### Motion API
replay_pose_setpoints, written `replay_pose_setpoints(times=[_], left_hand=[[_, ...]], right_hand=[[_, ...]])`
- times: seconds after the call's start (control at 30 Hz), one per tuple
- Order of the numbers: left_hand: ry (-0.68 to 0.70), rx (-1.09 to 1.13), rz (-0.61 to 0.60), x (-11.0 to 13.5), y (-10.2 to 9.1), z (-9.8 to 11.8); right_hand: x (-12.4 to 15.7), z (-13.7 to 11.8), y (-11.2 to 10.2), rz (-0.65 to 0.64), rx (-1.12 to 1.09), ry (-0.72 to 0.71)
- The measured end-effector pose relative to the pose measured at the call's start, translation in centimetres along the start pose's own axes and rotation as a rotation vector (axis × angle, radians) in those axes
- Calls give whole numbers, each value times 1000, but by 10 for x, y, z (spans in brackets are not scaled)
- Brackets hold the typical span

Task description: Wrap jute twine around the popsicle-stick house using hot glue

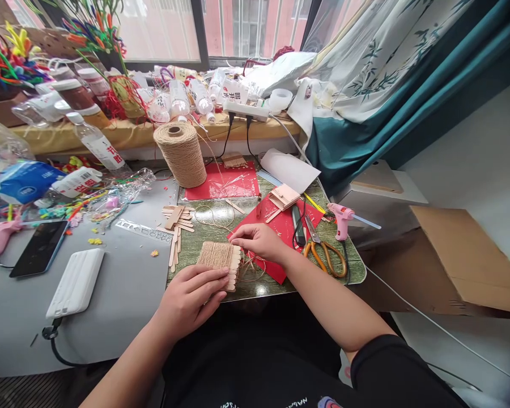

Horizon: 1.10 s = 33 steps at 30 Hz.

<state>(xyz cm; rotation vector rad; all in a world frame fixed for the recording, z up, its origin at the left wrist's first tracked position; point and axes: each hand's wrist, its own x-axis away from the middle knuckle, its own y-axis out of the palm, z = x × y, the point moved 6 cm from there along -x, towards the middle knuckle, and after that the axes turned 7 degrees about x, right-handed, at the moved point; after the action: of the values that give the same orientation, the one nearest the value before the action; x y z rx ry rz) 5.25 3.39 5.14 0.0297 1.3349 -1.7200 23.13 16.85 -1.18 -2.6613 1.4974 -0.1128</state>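
Observation:
A flat panel of popsicle sticks [234, 266], largely wrapped in twine [213, 254], lies at the front of the green table. My left hand [198, 294] rests over its near side, fingers closed on it. At the panel's far right corner, my right hand [259, 241] pinches a strand of twine between thumb and fingertips. Loose twine loops [253, 269] lie just right of the panel. Behind stands a big twine spool [179, 154], with a strand trailing toward the table. A pile of loose popsicle sticks [176, 232] sits to the panel's left.
Orange-handled scissors [325, 249], a utility knife [298, 224] and a small stick box [284, 196] lie around a red sheet [276, 266] at right. A pink glue gun [342, 218] stands at the table's right edge. A power bank [75, 282] and phone [40, 248] lie left.

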Motion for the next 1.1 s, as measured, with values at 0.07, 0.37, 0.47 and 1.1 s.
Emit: replay_pose_setpoints(times=[0.07, 0.37, 0.47, 1.1], left_hand=[[-1, 3, -1, -1, 0, 0], [46, 12, 61, 2, -4, 1], [26, 46, 62, 2, -4, 0], [-221, 15, -353, -20, -4, -47]], right_hand=[[1, 3, 1, 24, 3, -28], [8, 25, 7, 10, -51, 7], [9, 25, 7, 13, -57, 8], [16, 28, 12, -18, -100, -11]])
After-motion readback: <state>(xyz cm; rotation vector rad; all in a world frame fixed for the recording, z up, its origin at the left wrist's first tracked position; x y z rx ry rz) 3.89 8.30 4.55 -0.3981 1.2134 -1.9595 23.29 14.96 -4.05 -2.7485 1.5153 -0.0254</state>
